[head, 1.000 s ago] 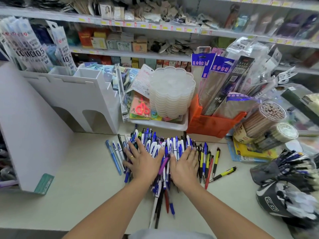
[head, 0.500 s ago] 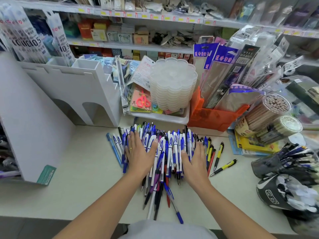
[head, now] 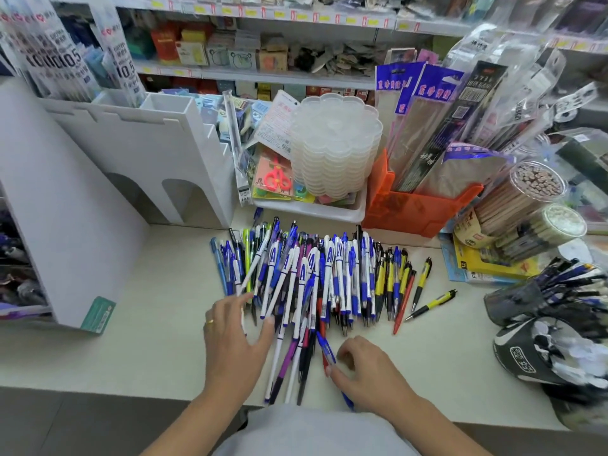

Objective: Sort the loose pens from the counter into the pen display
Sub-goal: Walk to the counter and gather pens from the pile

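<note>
Loose pens (head: 316, 278) are lying in a dense heap mid-counter (head: 138, 324), near the white display (head: 131, 149) at far left. Left hand (head: 235, 337) is hovering with fingers spread and relaxed, tips touching the heap's near-left edge. Right hand (head: 365, 370) is pinching a blue pen (head: 325, 350) with curled fingers. Pens look light, stiff, smooth, likely rolling; best pinching mid-barrel, a few parallel ones at once.

Pile of pens (head: 316, 278) lies mid-desk (head: 148, 324); white display stand (head: 131, 153) behind-left; stacked trays (head: 335, 143) directly behind; orange bin (head: 411, 205) behind-right; pen cups (head: 539, 297) far right.
</note>
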